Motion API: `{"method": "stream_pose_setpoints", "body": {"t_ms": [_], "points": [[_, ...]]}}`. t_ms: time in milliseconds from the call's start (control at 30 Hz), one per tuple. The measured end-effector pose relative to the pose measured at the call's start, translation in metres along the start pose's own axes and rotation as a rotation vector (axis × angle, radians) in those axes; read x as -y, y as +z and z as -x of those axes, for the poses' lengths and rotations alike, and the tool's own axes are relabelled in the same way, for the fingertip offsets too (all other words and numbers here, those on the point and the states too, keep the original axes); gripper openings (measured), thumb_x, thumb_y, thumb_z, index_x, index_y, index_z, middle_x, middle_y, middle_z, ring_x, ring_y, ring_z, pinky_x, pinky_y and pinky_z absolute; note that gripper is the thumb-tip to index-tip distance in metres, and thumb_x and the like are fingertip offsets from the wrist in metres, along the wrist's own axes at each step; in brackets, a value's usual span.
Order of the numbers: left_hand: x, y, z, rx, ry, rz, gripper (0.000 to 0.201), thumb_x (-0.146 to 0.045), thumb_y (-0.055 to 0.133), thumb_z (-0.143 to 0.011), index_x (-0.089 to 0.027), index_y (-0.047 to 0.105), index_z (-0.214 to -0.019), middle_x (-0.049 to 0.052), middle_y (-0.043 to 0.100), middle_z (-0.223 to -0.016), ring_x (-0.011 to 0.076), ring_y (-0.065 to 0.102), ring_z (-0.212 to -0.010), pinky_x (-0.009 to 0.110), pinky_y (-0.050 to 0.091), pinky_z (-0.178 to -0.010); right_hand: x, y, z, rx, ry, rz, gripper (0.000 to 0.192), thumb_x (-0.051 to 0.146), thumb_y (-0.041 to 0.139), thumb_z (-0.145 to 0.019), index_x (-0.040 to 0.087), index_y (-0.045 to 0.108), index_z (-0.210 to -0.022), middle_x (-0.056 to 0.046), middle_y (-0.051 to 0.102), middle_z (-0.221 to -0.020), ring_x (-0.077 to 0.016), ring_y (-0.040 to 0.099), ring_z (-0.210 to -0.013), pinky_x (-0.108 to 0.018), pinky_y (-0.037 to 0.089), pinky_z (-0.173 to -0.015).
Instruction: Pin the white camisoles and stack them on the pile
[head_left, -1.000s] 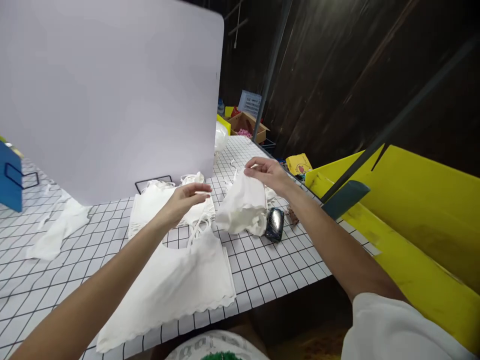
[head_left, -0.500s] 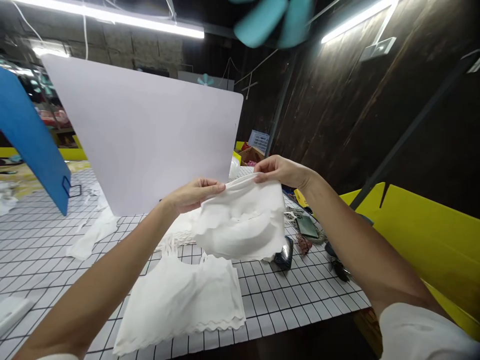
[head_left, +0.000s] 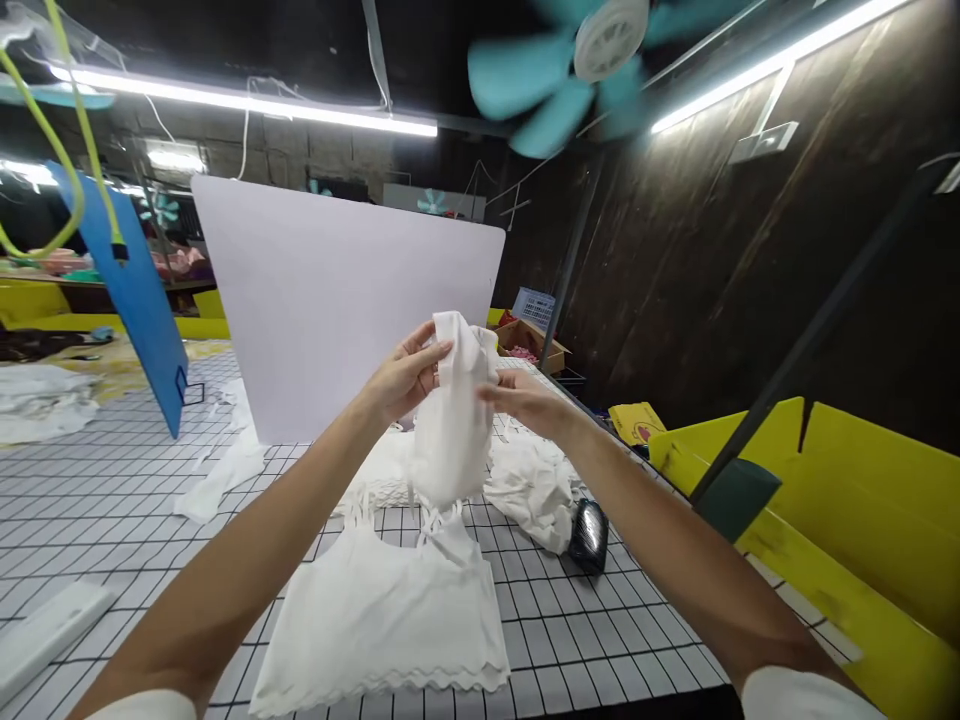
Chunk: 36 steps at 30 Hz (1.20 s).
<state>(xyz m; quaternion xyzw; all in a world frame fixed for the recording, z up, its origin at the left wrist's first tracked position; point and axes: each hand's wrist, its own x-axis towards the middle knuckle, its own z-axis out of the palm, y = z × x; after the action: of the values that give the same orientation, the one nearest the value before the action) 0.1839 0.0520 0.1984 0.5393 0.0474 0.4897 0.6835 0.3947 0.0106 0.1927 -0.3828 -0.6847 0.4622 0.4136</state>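
Observation:
My left hand (head_left: 405,375) and my right hand (head_left: 521,400) hold a white cloth garment (head_left: 450,430) up above the gridded table (head_left: 112,520). The cloth hangs bunched and narrow between the two hands, my left hand gripping its top edge and my right hand pinching its right side. Below it a white scalloped-hem top (head_left: 390,620) lies flat near the table's front edge. A crumpled pile of white garments (head_left: 532,485) sits just right of the held cloth.
A white upright board (head_left: 337,290) stands behind the hands, and a blue board (head_left: 139,290) leans at the left. A dark shiny object (head_left: 589,533) lies by the pile. Yellow bins (head_left: 862,500) sit at the right. A teal ceiling fan (head_left: 577,60) spins overhead.
The garment was spread wide between my hands; now my hands have come together and raised it, so it hangs bunched. The view has tilted upward.

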Motion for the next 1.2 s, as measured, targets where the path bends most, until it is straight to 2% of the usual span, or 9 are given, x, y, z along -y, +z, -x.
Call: {"method": "stream_pose_setpoints", "body": {"t_ms": [100, 200, 367, 467, 567, 733, 867, 1100, 1200], "points": [[-0.012, -0.002, 0.000, -0.058, 0.089, -0.049, 0.045, -0.015, 0.078, -0.080, -0.024, 0.065, -0.122, 0.003, 0.077, -0.100, 0.0164, 0.075, -0.088, 0.029, 0.061, -0.085, 0.021, -0.004, -0.011, -0.232, -0.175, -0.080, 0.049, 0.056, 0.091, -0.059, 0.018, 0.073, -0.085, -0.005, 0.073, -0.082, -0.0196, 0.069, -0.082, -0.034, 0.059, -0.079], [-0.021, -0.010, 0.000, -0.094, 0.097, -0.192, 0.042, -0.021, 0.077, -0.082, -0.022, 0.065, -0.123, 0.006, 0.077, -0.100, 0.0190, 0.074, -0.095, 0.034, 0.059, -0.090, 0.053, -0.024, -0.024, -0.379, -0.337, -0.073, 0.035, 0.049, 0.081, -0.080, 0.020, 0.071, -0.096, -0.003, 0.073, -0.091, -0.0158, 0.067, -0.089, -0.029, 0.058, -0.079], [-0.009, -0.023, -0.007, -0.297, 0.103, -0.481, 0.030, -0.043, 0.076, -0.083, -0.016, 0.072, -0.094, 0.005, 0.073, -0.076, 0.0138, 0.069, -0.071, 0.025, 0.057, -0.072, 0.080, -0.019, -0.035, -0.054, -0.067, 0.075, 0.025, 0.036, 0.084, -0.078, 0.016, 0.072, -0.089, -0.002, 0.073, -0.082, -0.0134, 0.067, -0.075, -0.025, 0.058, -0.068], [-0.004, -0.017, -0.007, -0.136, 0.043, -0.431, 0.047, -0.063, 0.065, -0.087, -0.018, 0.072, -0.099, 0.007, 0.074, -0.087, 0.0178, 0.071, -0.079, 0.026, 0.056, -0.071, 0.084, 0.002, -0.038, 0.240, 0.048, 0.165, 0.035, 0.035, 0.090, -0.069, 0.014, 0.075, -0.091, -0.004, 0.075, -0.081, -0.0145, 0.068, -0.071, -0.024, 0.058, -0.064], [-0.012, -0.012, 0.003, 0.073, -0.165, -0.452, 0.048, -0.061, 0.072, -0.081, -0.014, 0.074, -0.088, 0.007, 0.072, -0.075, 0.0168, 0.068, -0.068, 0.024, 0.052, -0.060, 0.085, 0.007, -0.042, 0.322, 0.081, 0.258, 0.038, 0.036, 0.093, -0.063, 0.012, 0.076, -0.087, -0.004, 0.074, -0.076, -0.0130, 0.066, -0.064, -0.022, 0.055, -0.059], [-0.039, -0.029, 0.032, 0.061, -0.219, -0.442, 0.030, -0.042, 0.083, -0.078, -0.014, 0.073, -0.076, 0.001, 0.067, -0.067, 0.0088, 0.059, -0.056, 0.018, 0.047, -0.052, 0.063, -0.015, -0.038, 0.436, 0.188, 0.334, 0.044, 0.036, 0.094, -0.059, 0.011, 0.078, -0.092, -0.005, 0.076, -0.083, -0.0141, 0.068, -0.071, -0.023, 0.055, -0.065], [-0.052, -0.052, 0.048, -0.005, -0.268, -0.453, 0.028, -0.040, 0.086, -0.075, -0.014, 0.076, -0.080, 0.004, 0.072, -0.076, 0.0118, 0.065, -0.067, 0.021, 0.055, -0.064, 0.041, -0.020, -0.032, 0.425, 0.131, 0.210, 0.039, 0.039, 0.091, -0.065, 0.011, 0.078, -0.089, -0.005, 0.075, -0.086, -0.0139, 0.067, -0.079, -0.023, 0.053, -0.072], [-0.061, -0.087, 0.071, -0.170, -0.326, -0.446, 0.034, -0.045, 0.087, -0.072, -0.014, 0.074, -0.077, 0.002, 0.065, -0.063, 0.0079, 0.055, -0.050, 0.015, 0.044, -0.044, 0.037, -0.004, -0.032, 0.280, 0.136, 0.084, 0.041, 0.045, 0.092, -0.062, 0.011, 0.074, -0.079, -0.002, 0.071, -0.074, -0.0105, 0.062, -0.066, -0.021, 0.048, -0.060], [-0.058, -0.088, 0.072, -0.124, -0.356, -0.497, 0.030, -0.042, 0.087, -0.072, -0.016, 0.076, -0.083, 0.006, 0.072, -0.075, 0.0126, 0.065, -0.060, 0.019, 0.052, -0.053, 0.035, 0.011, -0.040, 0.223, 0.125, 0.123, 0.044, 0.047, 0.093, -0.058, 0.012, 0.075, -0.079, -0.003, 0.071, -0.073, -0.0120, 0.062, -0.065, -0.022, 0.049, -0.059]]}}
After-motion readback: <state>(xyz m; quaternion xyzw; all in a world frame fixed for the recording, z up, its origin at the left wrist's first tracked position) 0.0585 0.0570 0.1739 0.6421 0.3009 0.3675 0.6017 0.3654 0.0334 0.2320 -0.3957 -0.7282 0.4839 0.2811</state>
